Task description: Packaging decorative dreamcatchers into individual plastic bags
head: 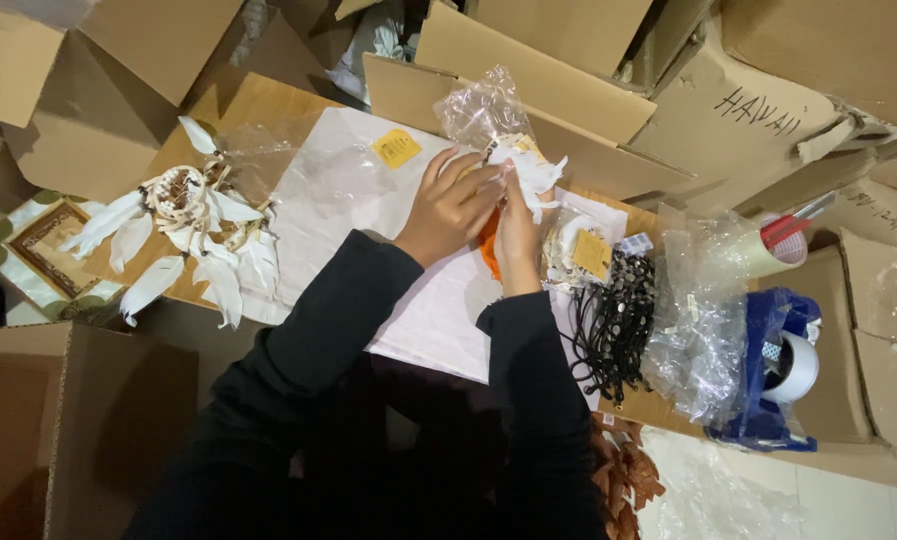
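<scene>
Both hands are up over the white sheet (pixel 348 200) on the table (pixel 253 100), working a white feathered ornament (pixel 528 170) into a clear plastic bag (pixel 478 105). Left hand (pixel 450 205) has its grip curled on the bag's mouth, right hand (pixel 513 235) pinches the feathers from below. More feathered ornaments (pixel 193 235) lie loose at the left. To the right, another clear bag (pixel 698 310) sits beside a heap of black cords (pixel 613 320), and a blue tape dispenser (pixel 773 370) holds a white roll.

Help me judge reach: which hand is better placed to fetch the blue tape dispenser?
Likely the right hand: the tape dispenser lies on that side, farther from the left hand.
</scene>
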